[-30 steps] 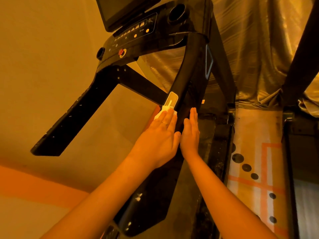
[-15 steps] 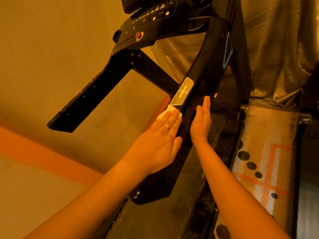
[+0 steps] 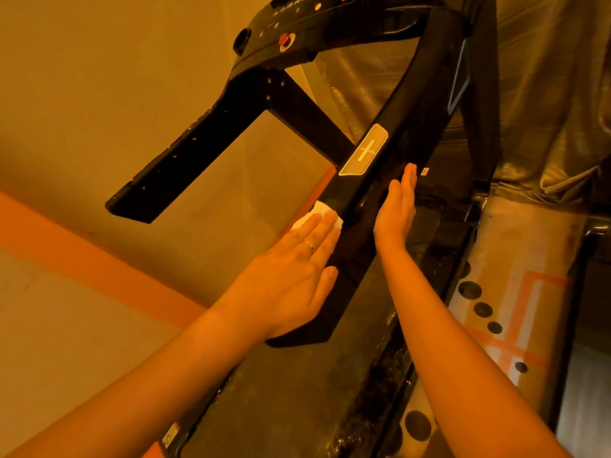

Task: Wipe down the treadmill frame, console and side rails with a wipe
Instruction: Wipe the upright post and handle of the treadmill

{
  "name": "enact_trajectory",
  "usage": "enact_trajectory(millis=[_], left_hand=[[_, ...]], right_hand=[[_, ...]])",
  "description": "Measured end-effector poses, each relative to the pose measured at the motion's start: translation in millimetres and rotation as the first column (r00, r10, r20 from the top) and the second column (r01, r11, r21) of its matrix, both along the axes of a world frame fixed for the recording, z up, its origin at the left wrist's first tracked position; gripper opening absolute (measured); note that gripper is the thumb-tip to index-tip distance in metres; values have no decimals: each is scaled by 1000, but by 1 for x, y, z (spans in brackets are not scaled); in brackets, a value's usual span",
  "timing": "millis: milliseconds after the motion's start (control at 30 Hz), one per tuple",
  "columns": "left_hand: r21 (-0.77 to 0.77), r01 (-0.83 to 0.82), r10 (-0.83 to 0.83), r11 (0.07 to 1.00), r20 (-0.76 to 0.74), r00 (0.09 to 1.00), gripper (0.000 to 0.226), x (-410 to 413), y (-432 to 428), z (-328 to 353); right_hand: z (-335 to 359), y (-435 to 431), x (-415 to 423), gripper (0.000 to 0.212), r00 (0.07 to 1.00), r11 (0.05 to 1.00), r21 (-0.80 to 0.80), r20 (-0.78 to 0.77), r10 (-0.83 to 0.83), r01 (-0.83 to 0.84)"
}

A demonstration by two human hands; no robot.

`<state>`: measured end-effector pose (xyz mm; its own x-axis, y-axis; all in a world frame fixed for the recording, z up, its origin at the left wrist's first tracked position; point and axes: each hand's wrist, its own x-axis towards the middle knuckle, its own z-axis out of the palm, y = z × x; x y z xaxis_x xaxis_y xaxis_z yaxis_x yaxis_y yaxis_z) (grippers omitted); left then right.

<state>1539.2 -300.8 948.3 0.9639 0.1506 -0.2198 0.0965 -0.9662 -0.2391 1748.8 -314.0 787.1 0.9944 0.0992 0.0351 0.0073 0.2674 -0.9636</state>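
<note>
Wipe (image 3: 316,215): white, soft, light, probably damp; pressed against side rail (image 3: 362,223) left edge by straight fingers (image 3: 322,231) of left hand (image 3: 291,272). Right hand (image 3: 395,209) laid flat opposite, empty. Best pinned under flat fingers.

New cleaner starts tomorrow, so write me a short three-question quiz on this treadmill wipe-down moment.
1. True or false: the left hand presses the wipe against the handrail.
2. The silver plate on that handrail lies: A under the left hand; B beyond both hands, toward the console; C behind the wrists.
3. Fill in: the right hand lies ____ on the handrail, fingers straight.
Key: 1 true; 2 B; 3 flat.
</note>
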Motion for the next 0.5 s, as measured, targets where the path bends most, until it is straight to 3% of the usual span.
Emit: enact_trajectory(millis=[133, 367, 500], left_hand=[[17, -11, 11, 1000, -10, 1000, 72, -44, -5, -2], [30, 48, -50, 998, 50, 998, 67, -40, 0, -5], [27, 98, -101, 995, 143, 985, 63, -87, 3, -12]], right_hand=[[-1, 1, 2, 57, 1000, 1000, 2, -7, -1, 1], [1, 0, 2, 55, 1000, 1000, -8, -4, -12, 12], [0, -1, 2, 56, 1000, 1000, -9, 2, -8, 8]])
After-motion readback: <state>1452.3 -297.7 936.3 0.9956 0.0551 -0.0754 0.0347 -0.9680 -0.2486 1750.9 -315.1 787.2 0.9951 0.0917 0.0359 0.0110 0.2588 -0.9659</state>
